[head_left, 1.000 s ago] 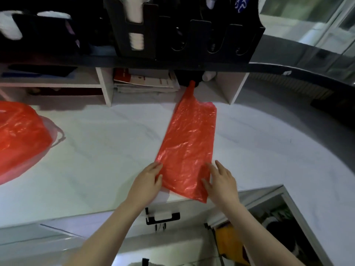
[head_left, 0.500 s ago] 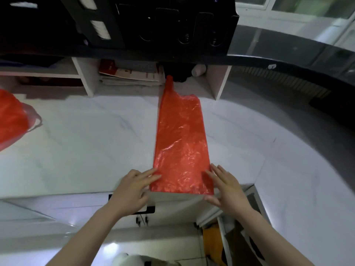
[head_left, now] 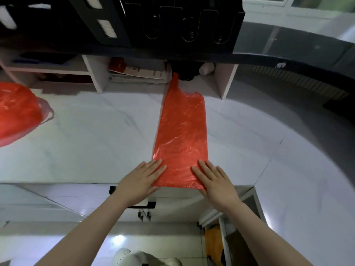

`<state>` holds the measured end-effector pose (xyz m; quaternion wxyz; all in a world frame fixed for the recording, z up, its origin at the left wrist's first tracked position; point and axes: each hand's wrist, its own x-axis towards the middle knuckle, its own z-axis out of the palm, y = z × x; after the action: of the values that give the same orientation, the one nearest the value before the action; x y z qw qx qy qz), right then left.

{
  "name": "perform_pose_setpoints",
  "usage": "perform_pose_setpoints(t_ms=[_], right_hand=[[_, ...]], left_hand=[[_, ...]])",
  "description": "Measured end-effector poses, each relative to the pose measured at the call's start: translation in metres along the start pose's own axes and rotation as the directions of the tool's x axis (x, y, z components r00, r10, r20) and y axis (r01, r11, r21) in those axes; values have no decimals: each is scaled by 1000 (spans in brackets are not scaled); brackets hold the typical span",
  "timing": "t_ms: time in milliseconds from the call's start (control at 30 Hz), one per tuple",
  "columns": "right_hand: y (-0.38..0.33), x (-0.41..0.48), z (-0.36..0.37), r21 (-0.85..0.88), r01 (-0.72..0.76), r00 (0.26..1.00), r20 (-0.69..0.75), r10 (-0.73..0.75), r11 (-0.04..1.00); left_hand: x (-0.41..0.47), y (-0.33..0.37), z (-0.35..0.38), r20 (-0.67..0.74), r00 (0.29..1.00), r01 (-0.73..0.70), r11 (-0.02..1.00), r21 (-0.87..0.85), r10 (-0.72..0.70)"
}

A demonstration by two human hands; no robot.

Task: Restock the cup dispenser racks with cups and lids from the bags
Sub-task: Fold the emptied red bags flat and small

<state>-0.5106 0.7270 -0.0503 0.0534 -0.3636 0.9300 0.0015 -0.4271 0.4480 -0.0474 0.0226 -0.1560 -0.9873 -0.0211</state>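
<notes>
Honestly, left grip (head_left: 143, 178) and right grip (head_left: 216, 182) press flat-fingered on the flat red bag (head_left: 182, 135) at the bench's (head_left: 96, 143) near edge; smoothing evenly seems best.

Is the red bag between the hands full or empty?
Empty: the red bag lies flat on the counter, no bulge; the left hand and right hand press its near end.

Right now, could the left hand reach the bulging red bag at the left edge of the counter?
Probably yes. The left hand lies flat on the near corner of the flat bag, and only bare counter shows between it and the bulging bag. It may need a long sideways stretch.
</notes>
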Motion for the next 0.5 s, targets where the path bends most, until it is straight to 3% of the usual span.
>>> perform_pose_setpoints(t_ms=[200, 300, 367, 500], right_hand=[[0, -3, -5, 102, 16, 1000, 19, -18, 995], [4, -8, -11, 200, 50, 998, 31, -58, 978], [9, -12, -13, 229, 82, 996, 14, -88, 970], [15, -16, -16, 378, 76, 984, -180, -7, 923]], left_hand=[[-5, 7, -2, -41, 999, 18, 999, 26, -17], [-13, 11, -3, -100, 994, 33, 984, -177, -51], [-14, 11, -1, -210, 971, 36, 940, -340, -114], [-7, 8, 0, -189, 908, 235, 828, -510, -374]])
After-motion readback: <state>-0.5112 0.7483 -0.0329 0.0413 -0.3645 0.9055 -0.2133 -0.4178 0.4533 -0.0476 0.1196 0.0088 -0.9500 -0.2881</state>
